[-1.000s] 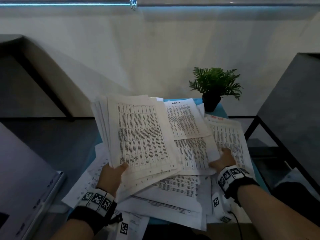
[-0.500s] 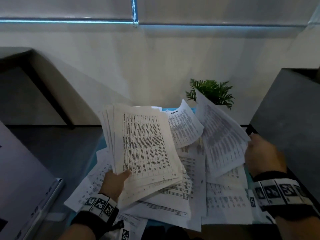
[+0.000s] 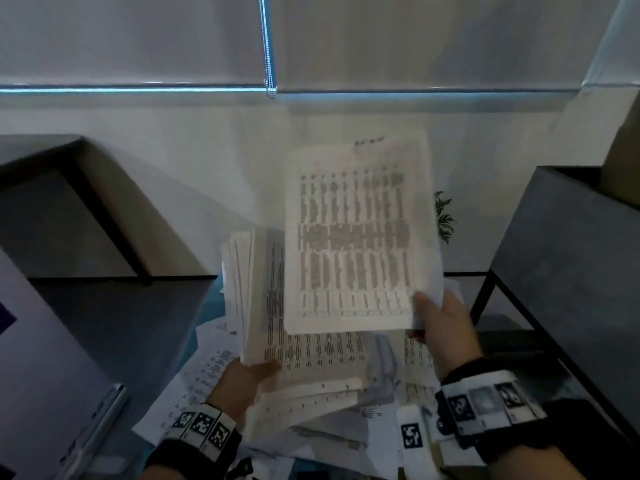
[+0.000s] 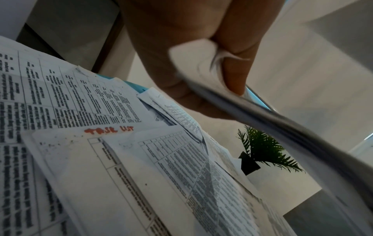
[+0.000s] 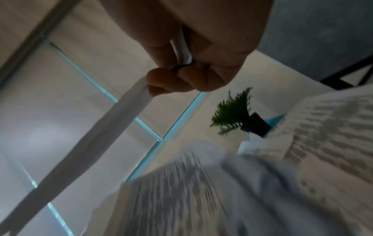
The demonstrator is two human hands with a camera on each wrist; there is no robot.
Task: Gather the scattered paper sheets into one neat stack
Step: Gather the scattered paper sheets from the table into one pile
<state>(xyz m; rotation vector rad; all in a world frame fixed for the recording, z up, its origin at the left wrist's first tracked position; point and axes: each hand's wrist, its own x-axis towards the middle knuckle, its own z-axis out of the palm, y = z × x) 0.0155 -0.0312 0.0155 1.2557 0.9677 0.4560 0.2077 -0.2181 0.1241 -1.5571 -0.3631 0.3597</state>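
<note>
Pale wall and blinds back a blue table (image 3: 219,289) strewn with loose sheets (image 4: 84,167). Above them the left hand (image 3: 242,382) grips a fanned bundle (image 3: 263,306) by its near corner; just right and overlapping, the right hand (image 3: 446,323) pinches one upright printed sheet (image 3: 356,237), long axis vertical, nearest for laying on top.
</note>
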